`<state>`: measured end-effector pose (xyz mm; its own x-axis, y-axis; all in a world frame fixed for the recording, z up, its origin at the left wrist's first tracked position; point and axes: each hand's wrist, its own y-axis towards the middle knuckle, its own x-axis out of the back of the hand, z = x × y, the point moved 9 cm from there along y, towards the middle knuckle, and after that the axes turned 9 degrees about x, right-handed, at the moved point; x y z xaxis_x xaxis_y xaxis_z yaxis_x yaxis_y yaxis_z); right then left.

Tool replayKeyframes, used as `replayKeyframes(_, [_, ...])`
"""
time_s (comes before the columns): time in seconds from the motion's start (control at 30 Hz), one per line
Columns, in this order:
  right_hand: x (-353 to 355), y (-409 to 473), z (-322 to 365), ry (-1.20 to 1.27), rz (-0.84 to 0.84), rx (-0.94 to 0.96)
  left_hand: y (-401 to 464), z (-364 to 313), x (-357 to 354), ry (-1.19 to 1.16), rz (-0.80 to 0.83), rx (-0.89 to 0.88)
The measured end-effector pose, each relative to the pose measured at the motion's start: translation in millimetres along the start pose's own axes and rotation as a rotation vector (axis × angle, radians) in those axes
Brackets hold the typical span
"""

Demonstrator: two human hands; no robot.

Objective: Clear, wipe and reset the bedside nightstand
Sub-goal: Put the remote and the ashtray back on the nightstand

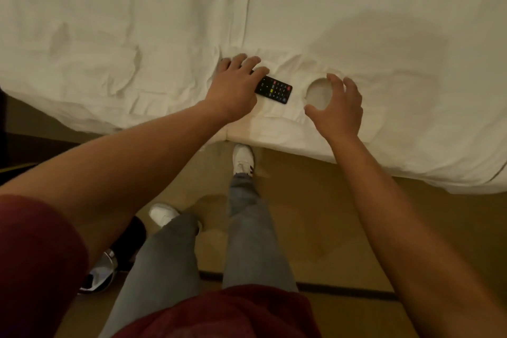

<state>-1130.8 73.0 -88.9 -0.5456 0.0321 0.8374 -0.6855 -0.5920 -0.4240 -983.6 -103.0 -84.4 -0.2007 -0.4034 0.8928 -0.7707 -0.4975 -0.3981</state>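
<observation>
A black remote [275, 90] with coloured buttons lies flat on the white bed sheet [137, 35] near the bed's front edge. My left hand [233, 88] rests over its left end, fingers stretched across it, thumb hidden. Just right of the remote a round white cup-like object [318, 93] sits pressed into the sheet. My right hand [340, 107] arches over it from the right, with thumb and index finger touching opposite sides of its rim and the other fingers spread. The nightstand is out of view.
The bed fills the upper half, its edge running from left down to the right. Below is tan carpet [315, 228] with my legs and white shoes. A dark and shiny object [104, 271] stands on the floor at lower left.
</observation>
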Motion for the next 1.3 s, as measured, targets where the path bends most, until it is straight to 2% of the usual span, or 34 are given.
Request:
replayKeyframes(0.13, [-9.3, 14.2, -0.5, -0.108, 0.048, -0.012, 14.8, 3.8, -9.0, 0.11, 0.067, -0.024])
replayKeyframes(0.33, [-13.7, 28.9, 2.6, -0.209, 0.116, -0.033, 26.3, 4.0, -14.8, 0.186, 0.029, -0.039])
replayKeyframes(0.57, [16.6, 21.6, 23.2, -0.179, -0.056, -0.006, 17.9, 13.5, 1.0, 0.029, -0.049, 0.001])
replayKeyframes(0.73, [27.9, 14.3, 56.6, -0.137, -0.109, 0.053, -3.4, 22.5, 22.8, -0.063, -0.135, 0.015])
replayKeyframes(1.0, [13.8, -7.1, 161.4, -0.13, -0.086, 0.239, -80.3, 114.7, 62.7, -0.095, -0.245, 0.157])
replayKeyframes(1.3, [-68.1, -83.2, 324.4, -0.19, 0.013, 0.509, -204.3, 273.7, 72.4, -0.053, -0.278, 0.391])
